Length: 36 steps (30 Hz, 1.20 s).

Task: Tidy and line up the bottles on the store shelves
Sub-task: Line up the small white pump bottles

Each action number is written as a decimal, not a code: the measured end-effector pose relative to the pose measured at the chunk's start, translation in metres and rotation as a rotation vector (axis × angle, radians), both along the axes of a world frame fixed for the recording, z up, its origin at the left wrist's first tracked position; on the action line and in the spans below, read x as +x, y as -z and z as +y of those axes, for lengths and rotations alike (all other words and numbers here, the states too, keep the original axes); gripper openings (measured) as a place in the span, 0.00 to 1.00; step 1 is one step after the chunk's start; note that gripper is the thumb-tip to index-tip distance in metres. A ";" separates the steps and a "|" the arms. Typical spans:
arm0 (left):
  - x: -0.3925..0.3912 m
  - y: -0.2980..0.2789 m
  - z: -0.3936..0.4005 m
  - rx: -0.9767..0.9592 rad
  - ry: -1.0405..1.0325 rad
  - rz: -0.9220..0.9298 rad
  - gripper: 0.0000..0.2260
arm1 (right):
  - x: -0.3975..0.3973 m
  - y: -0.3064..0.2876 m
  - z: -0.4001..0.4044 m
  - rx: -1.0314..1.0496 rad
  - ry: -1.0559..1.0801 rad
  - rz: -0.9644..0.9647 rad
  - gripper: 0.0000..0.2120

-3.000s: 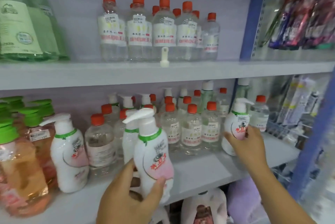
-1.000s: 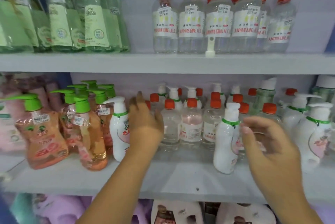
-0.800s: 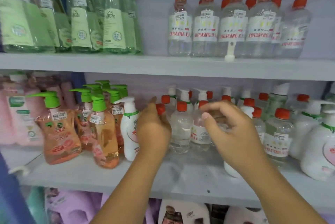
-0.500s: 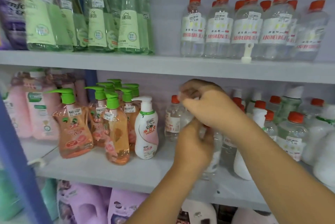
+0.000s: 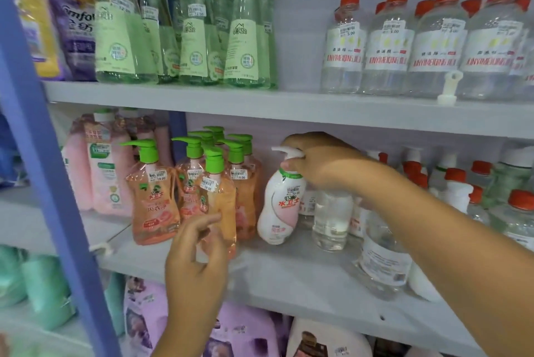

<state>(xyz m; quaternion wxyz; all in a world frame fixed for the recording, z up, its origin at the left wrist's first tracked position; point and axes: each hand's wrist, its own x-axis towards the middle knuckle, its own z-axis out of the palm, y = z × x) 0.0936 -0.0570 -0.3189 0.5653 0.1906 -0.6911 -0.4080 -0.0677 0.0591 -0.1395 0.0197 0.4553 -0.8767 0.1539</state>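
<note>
While your right hand [image 5: 323,164] grips the white pump bottle [image 5: 278,206] by its neck, tilting it, your left hand [image 5: 196,255] hovers loose-fingered, holding nothing, near the orange pump bottles [image 5: 156,200].

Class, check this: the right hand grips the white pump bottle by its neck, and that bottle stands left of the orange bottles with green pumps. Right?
Not quite. The head view shows the white pump bottle standing right of the orange bottles, not left. The right hand does grip its neck.
</note>
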 end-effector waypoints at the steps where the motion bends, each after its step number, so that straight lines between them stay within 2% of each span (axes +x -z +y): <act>1: 0.009 0.002 -0.015 0.054 -0.035 -0.008 0.11 | 0.000 -0.007 0.014 -0.021 0.016 -0.003 0.07; 3: 0.021 0.006 -0.039 0.152 -0.075 -0.044 0.08 | 0.001 -0.018 0.039 0.002 0.039 0.004 0.03; 5: 0.023 0.006 -0.051 0.183 -0.077 -0.130 0.08 | 0.002 -0.024 0.060 0.056 0.081 0.015 0.03; 8: 0.011 0.004 -0.056 0.159 -0.004 -0.298 0.18 | -0.004 -0.018 0.076 0.096 0.166 0.047 0.04; 10: -0.001 0.002 -0.059 0.161 0.033 -0.397 0.26 | -0.011 -0.012 0.082 0.109 0.210 0.067 0.07; 12: -0.008 0.000 -0.063 0.153 0.056 -0.445 0.30 | -0.016 -0.007 0.086 0.106 0.231 0.050 0.10; 15: -0.014 -0.002 -0.065 0.110 0.047 -0.506 0.30 | -0.023 0.000 0.089 0.127 0.242 0.009 0.17; 18: -0.021 0.001 -0.059 0.087 -0.011 -0.528 0.28 | -0.030 0.013 0.086 0.155 0.229 -0.028 0.20; 22: -0.030 0.002 -0.045 -0.004 -0.092 -0.555 0.33 | -0.034 0.023 0.079 0.163 0.307 0.097 0.28; 23: -0.027 0.001 -0.048 -0.016 -0.072 -0.559 0.34 | -0.026 0.025 0.076 0.085 0.305 0.151 0.29; 25: -0.016 -0.004 -0.056 -0.003 -0.022 -0.458 0.33 | 0.005 0.029 0.076 -0.248 0.260 0.166 0.27; 27: 0.004 -0.007 -0.082 -0.063 -0.082 -0.248 0.25 | 0.045 0.046 0.058 -0.478 0.134 0.040 0.24; 28: 0.014 -0.010 -0.097 -0.099 -0.153 -0.157 0.22 | 0.061 0.057 0.042 -0.523 0.078 -0.066 0.25; 30: 0.028 -0.013 -0.128 -0.105 -0.235 -0.062 0.23 | 0.081 0.084 0.000 -0.494 0.033 -0.312 0.27; 33: 0.028 -0.002 -0.166 0.061 -0.080 -0.158 0.33 | 0.087 0.136 -0.059 -0.554 0.049 -0.507 0.37; 34: 0.025 0.001 -0.174 0.102 -0.010 -0.180 0.31 | 0.088 0.153 -0.074 -0.616 0.088 -0.528 0.43; 36: 0.020 0.009 -0.187 0.130 0.092 -0.196 0.19 | 0.092 0.176 -0.093 -0.746 0.177 -0.517 0.51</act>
